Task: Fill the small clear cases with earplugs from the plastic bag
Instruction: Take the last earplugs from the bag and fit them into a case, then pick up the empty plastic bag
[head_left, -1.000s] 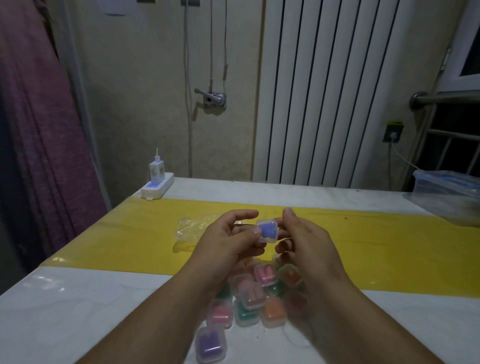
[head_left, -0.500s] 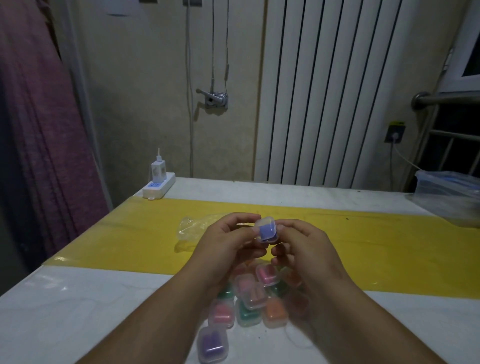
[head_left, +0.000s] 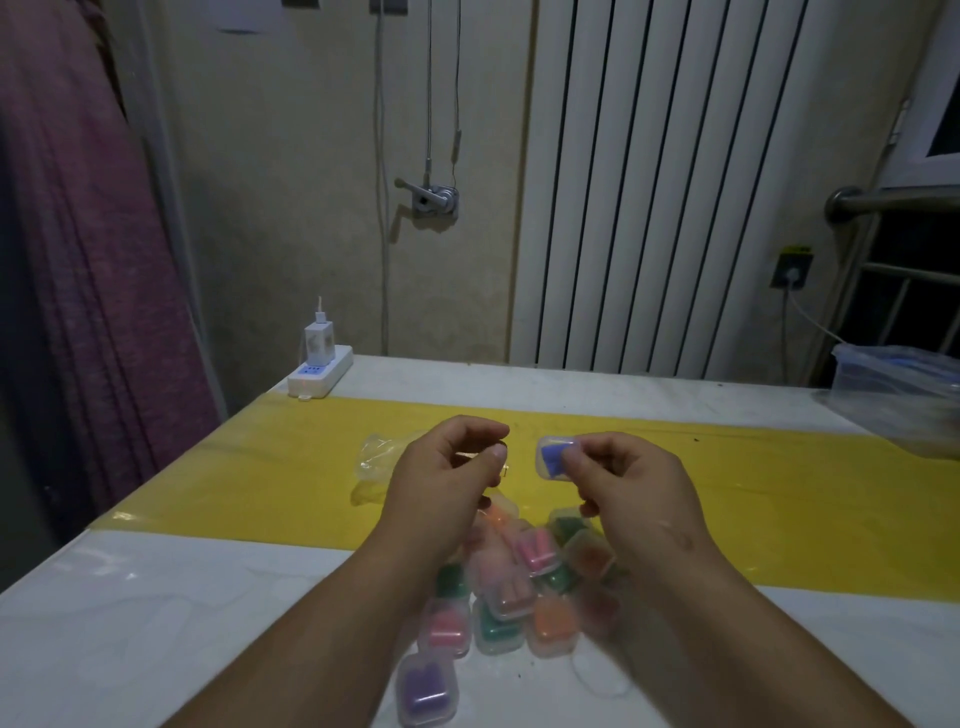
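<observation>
R hand (head_left: 623, 486) pinched blue-filled case (head_left: 554, 458); L hand (head_left: 441, 480) apart, curled, contents unclear. Light pinch risked dropping it nr table's (head_left: 156, 623) front edge.

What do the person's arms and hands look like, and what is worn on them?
Nothing is worn on them. The bare left hand and the bare right hand carry no glove, and no ring shows. The left forearm and the right forearm are bare too, with no sleeve, watch or bracelet in view.
</observation>
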